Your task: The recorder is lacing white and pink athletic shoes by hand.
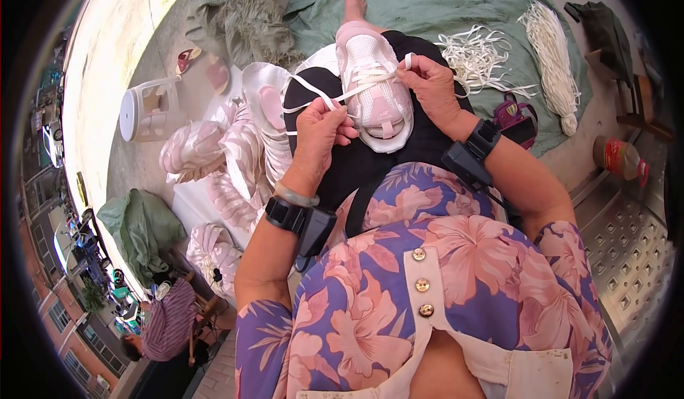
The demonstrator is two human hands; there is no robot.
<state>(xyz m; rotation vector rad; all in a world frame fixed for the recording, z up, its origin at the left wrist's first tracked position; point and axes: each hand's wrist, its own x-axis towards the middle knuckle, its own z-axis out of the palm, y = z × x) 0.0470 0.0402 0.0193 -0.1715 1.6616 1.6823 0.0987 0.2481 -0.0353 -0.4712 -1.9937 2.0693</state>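
A pink and white sneaker (373, 85) rests on my lap, on black trousers, toe pointing away from me. A flat white shoelace (313, 100) runs through its eyelets and out to both sides. My left hand (318, 130) pinches one end of the lace left of the shoe. My right hand (431, 84) grips the other end at the shoe's right edge. Each wrist carries a black strapped device.
A pile of pink and white sneakers (228, 157) lies at my left. Loose white laces (476, 55) and a tied bundle of laces (554, 57) sit on green cloth (442, 7). A white plastic stool (146, 110) lies left; a metal tread plate (627, 249) is right. A person in stripes (167, 320) sits lower left.
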